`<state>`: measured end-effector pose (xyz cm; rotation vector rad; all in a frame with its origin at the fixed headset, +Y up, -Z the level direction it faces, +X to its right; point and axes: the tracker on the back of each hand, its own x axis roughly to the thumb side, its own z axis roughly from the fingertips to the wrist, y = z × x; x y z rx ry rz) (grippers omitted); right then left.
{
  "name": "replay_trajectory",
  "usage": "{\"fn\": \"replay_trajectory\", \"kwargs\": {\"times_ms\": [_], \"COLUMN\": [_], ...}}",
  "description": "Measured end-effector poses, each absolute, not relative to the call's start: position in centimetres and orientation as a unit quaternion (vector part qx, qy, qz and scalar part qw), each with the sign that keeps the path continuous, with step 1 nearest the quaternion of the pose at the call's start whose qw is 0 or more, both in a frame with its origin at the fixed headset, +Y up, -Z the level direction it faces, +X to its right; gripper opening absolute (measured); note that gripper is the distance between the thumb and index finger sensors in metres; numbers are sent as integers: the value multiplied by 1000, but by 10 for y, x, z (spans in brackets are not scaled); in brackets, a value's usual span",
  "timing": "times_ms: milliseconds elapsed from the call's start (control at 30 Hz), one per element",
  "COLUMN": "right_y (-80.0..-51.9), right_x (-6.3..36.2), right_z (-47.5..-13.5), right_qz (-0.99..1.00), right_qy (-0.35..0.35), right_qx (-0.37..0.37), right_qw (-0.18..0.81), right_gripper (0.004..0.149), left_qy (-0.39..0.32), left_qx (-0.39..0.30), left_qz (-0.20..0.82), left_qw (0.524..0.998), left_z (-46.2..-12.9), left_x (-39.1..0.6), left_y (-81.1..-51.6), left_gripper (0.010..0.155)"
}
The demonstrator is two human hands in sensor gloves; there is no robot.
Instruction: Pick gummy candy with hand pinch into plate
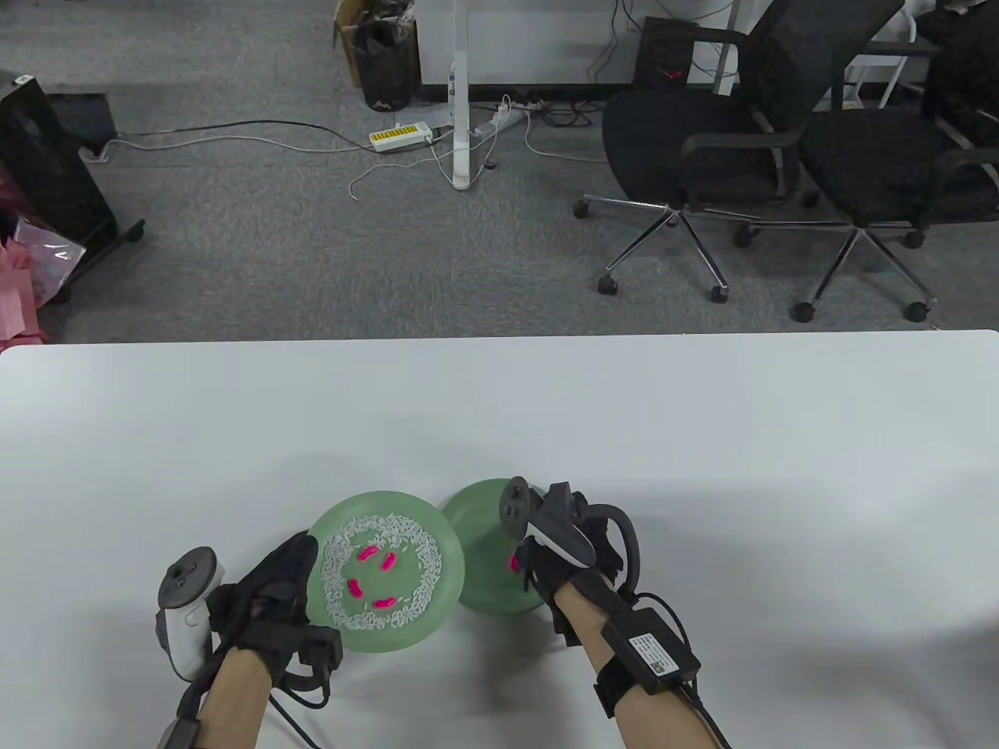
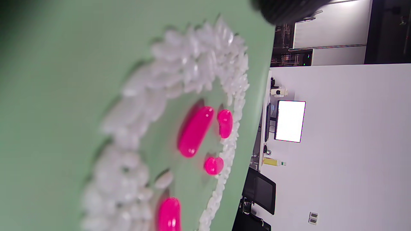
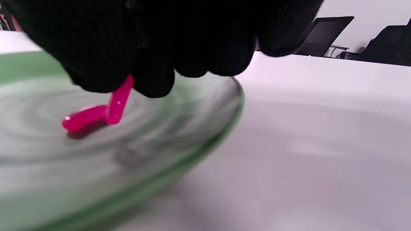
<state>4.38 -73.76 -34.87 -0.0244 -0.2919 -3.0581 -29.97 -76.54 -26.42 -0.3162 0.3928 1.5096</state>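
Candy hangs pinched under right hand (over plate).

R hand fingertips pinched together, pointing down; L hand fingers extended fwd, palm down.

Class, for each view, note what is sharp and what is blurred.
Table view: sharp throughout. Left wrist view: near plate and rice blurred, far monitor sharp and glaring. Right wrist view: gummy candy fairly clear, plate rim soft.
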Motion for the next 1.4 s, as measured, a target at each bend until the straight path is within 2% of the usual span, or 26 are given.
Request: {"fn": "replay_trajectory", "kwargs": {"times_ms": [200, 333, 500, 633, 733, 800, 1033, 1267, 1400], "right_y": [-742, -728, -682, -663, -669, -673, -677, -678, -680], "right_x": [41, 41, 21, -16, -49, -62, -80, -90, -95], "right_z": [-346, -343, -324, -300, -286, -281, -277, -272, -272], "right_qz": [-994, -997, -996, -972, -965, -968, -969, -967, -963], "right_qy": [-78, -52, 26, -6, -44, -37, -23, -7, -25], "right_qx": [-13, -4, -28, -124, -200, -217, -238, -252, -266], "right_qw": [73, 49, -83, -199, -161, -118, -67, -35, -31], "right_gripper": [41, 44, 46, 46, 43, 42, 39, 42, 43], "left_qy": [172, 172, 174, 177, 179, 179, 178, 191, 190], "left_qx": [-145, -145, -141, -141, -143, -142, -146, -144, -147], "left_qz": [677, 676, 676, 675, 678, 678, 681, 682, 679], "left_qw": [700, 702, 702, 702, 699, 698, 695, 691, 694], "left_z": [-264, -264, -264, -263, -263, -262, -263, -261, -261], "left_x": [-299, -298, -298, -297, -296, -296, -296, -298, -298], "left_y": [-764, -764, -764, -766, -767, -766, -766, -766, -766], "left_gripper": [61, 61, 61, 61, 62, 62, 62, 61, 61]}}
